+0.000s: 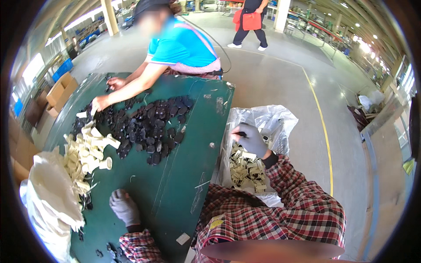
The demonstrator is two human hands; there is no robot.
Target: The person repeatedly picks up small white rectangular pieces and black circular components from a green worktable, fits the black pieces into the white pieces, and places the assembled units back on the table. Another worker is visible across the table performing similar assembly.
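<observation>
My right hand (253, 139), in a grey glove with bare fingertips, is above the plastic-lined container (280, 120) beside the table. Its fingers are pinched round a small black piece (240, 133). Below it lie many cream-coloured short tubular parts (245, 168), some with dark ends. My left hand (124, 207), also gloved, rests on the green table (175, 193) with its fingers curled; whatever is under them is hidden. Beyond it are a pile of cream tubular parts (90, 153) and a spread heap of black flat round pieces (151, 125).
A co-worker in a blue shirt (184, 48) reaches over the far side, hands at the black heap. A white sack (50, 193) lies at the left edge. Loose black pieces (114, 252) sit near the front. Another person (252, 22) stands far off. Cartons (61, 92) are beyond the table.
</observation>
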